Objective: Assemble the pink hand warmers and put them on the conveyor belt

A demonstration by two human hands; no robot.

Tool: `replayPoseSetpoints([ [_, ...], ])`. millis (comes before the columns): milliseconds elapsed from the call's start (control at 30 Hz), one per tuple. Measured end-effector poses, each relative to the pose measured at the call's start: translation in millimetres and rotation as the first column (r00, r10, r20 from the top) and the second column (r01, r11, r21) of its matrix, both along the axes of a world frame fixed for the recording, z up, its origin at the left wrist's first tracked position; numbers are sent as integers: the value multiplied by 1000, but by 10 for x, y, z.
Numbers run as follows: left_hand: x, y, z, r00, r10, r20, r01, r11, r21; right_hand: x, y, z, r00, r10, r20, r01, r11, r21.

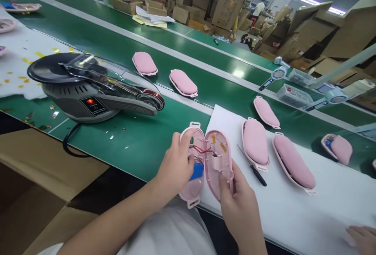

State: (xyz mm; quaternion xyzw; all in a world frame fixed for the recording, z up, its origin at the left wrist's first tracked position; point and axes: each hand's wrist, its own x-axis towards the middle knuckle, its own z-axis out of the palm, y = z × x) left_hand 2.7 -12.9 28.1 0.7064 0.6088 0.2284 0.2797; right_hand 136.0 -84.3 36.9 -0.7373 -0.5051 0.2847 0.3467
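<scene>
I hold an opened pink oval device over the near edge of the white mat [293, 216]. My left hand [176, 165] grips the left shell half [190, 192], thumb pressing by the blue battery [196, 171]. My right hand [239, 204] pinches the lower edge of the right shell half [219, 161]. Red wires [204, 151] join the two halves, and yellow tape pieces stick inside the right half.
A small black screwdriver [254, 169] lies on the mat beside two closed pink units [255, 143]. More pink units [183, 82] sit on the green conveyor. A grey tape dispenser [94, 90] stands at left. Another person's hand [362, 239] rests at bottom right.
</scene>
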Motion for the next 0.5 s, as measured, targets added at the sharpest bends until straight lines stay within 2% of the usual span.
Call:
replayPoseSetpoints([
  [133,-8,-37,-7,1000,-1,-10,1,999,37,-36,3,-9,998,34,58,-39,996,85],
  [367,-35,-66,-65,993,-14,114,5,997,77,-19,81,-102,996,89,31,-91,993,77],
  [500,-43,-66,-112,988,-9,151,-3,997,78,-50,103,-124,989,133,67,-141,981,131],
])
